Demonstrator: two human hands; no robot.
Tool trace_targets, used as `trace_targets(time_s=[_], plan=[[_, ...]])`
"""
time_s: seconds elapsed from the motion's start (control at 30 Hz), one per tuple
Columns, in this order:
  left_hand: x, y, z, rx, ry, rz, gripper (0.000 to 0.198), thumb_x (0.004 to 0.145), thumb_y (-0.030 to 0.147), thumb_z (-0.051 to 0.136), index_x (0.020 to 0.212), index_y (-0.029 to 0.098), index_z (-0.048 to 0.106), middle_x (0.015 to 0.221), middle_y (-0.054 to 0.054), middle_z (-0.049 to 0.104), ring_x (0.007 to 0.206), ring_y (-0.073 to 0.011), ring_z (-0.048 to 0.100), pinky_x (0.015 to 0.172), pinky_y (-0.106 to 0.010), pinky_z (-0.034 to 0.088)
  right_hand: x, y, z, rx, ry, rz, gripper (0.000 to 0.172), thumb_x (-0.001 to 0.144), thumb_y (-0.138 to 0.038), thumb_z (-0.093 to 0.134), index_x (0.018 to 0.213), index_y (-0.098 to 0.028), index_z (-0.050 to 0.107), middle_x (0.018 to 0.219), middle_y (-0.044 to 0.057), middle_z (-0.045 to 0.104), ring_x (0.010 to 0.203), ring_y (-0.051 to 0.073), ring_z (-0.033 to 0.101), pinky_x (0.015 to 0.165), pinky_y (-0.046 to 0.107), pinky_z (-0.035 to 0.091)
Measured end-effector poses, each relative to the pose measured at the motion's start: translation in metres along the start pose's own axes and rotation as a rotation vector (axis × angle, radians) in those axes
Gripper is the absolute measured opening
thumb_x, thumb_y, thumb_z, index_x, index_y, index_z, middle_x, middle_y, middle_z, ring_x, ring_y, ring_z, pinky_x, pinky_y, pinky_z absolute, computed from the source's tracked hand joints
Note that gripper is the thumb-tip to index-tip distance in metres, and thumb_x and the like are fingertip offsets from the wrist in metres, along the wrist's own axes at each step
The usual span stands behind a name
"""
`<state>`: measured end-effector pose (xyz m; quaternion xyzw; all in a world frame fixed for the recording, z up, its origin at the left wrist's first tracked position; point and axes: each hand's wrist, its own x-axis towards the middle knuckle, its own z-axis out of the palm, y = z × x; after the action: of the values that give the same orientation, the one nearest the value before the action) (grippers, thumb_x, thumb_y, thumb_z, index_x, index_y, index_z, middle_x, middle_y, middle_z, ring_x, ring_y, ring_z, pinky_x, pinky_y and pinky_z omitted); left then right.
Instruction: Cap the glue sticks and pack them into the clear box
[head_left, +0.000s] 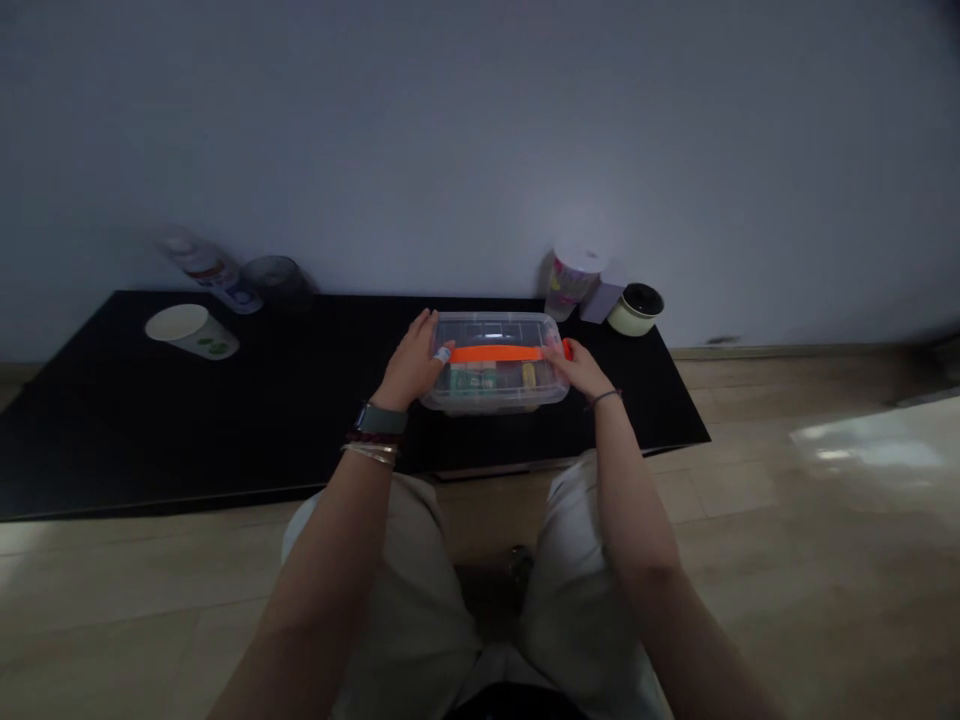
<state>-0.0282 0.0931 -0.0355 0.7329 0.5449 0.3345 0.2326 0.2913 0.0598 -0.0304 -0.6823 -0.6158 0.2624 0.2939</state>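
A clear plastic storage box with an orange carry handle along its lid is on the black table before me. Through its walls I make out green-and-white and yellow items, too dim to name. My left hand grips the box's left end, thumb on the lid near the handle. At the opposite end my right hand is wrapped round the side, its thumb on the lid beside an orange latch. The undersides of the fingers are hidden.
Along the wall stand a blurred spray bottle, a dark round container, a clear patterned cup, a pale small box and a cream jar. A paper cup is at left. The table's front edge is by my knees.
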Motion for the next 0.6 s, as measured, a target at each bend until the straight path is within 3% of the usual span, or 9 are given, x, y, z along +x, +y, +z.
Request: trace_targets(time_s=[0.17,0.47,0.6], plan=[[-0.001,0.001,0.001,-0.058,0.019,-0.019,0.066,0.091,0.038,0.058,0.152,0.019,0.041,0.163,-0.016,0.032,0.152,-0.0305,0.027,0.124,-0.053,0.022,-0.009,-0.022,0.001,-0.112,0.122,0.001,0.065,0.090,-0.048,0.059,0.144,-0.013,0.052,0.139,0.018,0.061,0.127,0.034,0.060,0.106,0.050,0.048],[-0.001,0.004,-0.002,-0.097,0.017,-0.022,0.066,0.089,0.034,0.061,0.151,0.018,0.044,0.163,-0.016,0.033,0.152,-0.0297,0.028,0.125,-0.049,0.022,-0.022,-0.044,0.000,-0.259,0.110,0.045,0.062,0.098,-0.045,0.045,0.150,-0.012,0.047,0.144,0.017,0.057,0.129,0.035,0.059,0.108,0.050,0.046],[-0.001,0.005,-0.001,-0.111,0.037,-0.026,0.065,0.088,0.031,0.062,0.150,0.019,0.046,0.162,-0.016,0.034,0.151,-0.0298,0.030,0.125,-0.049,0.022,-0.024,-0.049,0.000,-0.268,0.139,0.012,0.055,0.099,-0.041,0.043,0.147,-0.014,0.053,0.143,0.015,0.059,0.126,0.035,0.061,0.108,0.050,0.046]])
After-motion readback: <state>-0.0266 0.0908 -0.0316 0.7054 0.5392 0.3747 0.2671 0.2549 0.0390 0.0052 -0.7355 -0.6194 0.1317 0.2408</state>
